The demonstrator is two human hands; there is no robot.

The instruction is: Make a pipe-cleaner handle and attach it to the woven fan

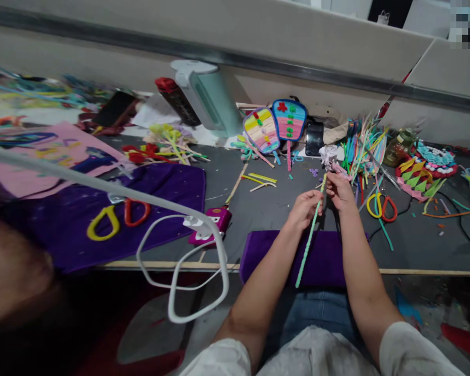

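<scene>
Both hands pinch a green stem (310, 237): left hand (305, 209) mid-stem, right hand (340, 190) at its top, over the cluttered grey table (258, 209); scissors (380, 206) just right, wall beyond.

The dark grey desk (258, 209) is carrying a purple felt sheet (102, 209), yellow-and-red-handled scissors (380, 206) and loose coloured pipe cleaners (362, 143).

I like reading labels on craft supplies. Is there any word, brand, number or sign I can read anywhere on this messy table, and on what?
None can be read.
Pink felt sheet with blue and yellow shapes: possibly letters, too blurred to read.
Small magenta plastic device beside the white cable: no legible marking.
Pale green cylindrical appliance: no label shows.
Two striped paddle-shaped fans: only coloured stripes and dots, no text.
</scene>
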